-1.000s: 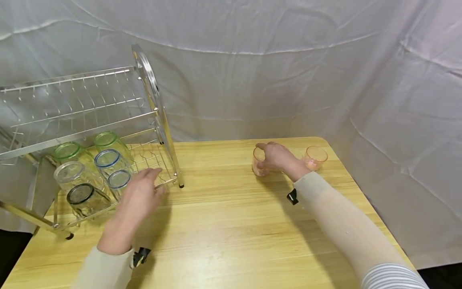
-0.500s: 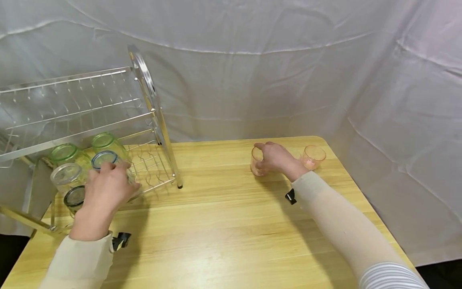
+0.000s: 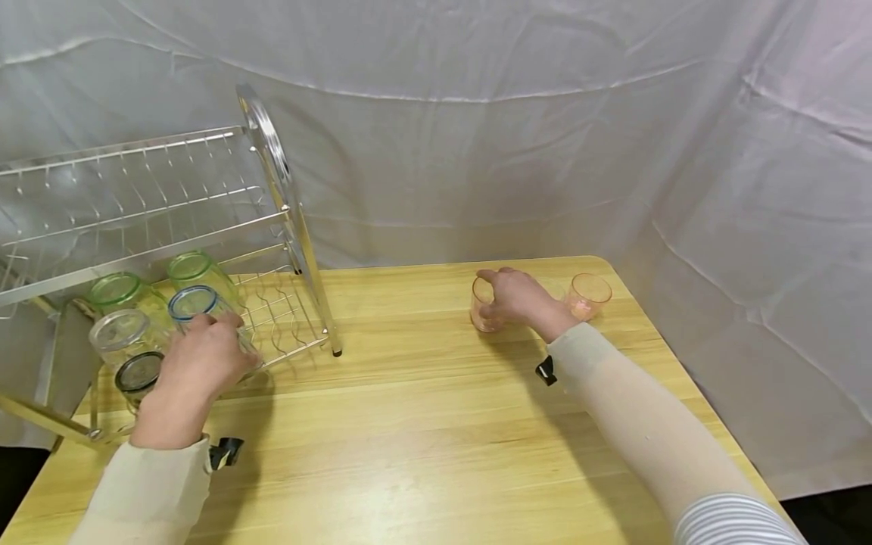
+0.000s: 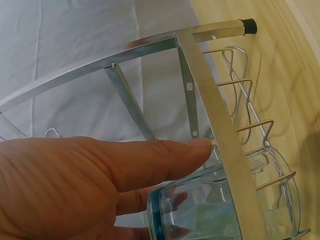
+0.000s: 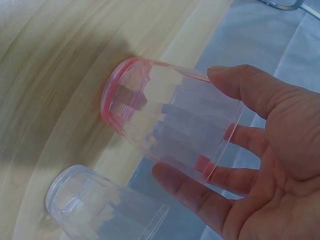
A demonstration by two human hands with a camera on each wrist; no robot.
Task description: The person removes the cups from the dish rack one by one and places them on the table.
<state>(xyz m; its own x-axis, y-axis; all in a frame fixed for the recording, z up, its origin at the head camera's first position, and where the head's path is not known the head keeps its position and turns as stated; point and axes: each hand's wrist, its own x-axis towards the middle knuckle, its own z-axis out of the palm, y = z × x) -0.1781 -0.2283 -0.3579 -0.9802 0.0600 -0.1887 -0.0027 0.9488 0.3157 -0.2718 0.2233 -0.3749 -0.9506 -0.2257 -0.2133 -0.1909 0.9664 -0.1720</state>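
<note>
- Left hand [image 3: 200, 356] grips a blue-rimmed glass [image 4: 220, 205] on the lower tier of the dish rack [image 3: 272, 163]; the head view hides that glass.
- Right hand [image 3: 521, 297] curls around a pink cup [image 5: 170, 132] on the table [image 3: 422, 424].
- Right wrist view reveals a clear cup [image 5: 100, 205] just beside it.

A second pink glass [image 3: 590, 296] stood upright near the far right corner of the wooden table [image 3: 436, 446]. On the lower shelf of the metal dish rack [image 3: 136, 227] sat two green-rimmed glasses [image 3: 194, 269], a clear glass [image 3: 119, 333] and a dark-rimmed glass [image 3: 138, 373], bunched close together. A wrinkled white cloth backdrop [image 3: 545, 113] hung behind the table.
</note>
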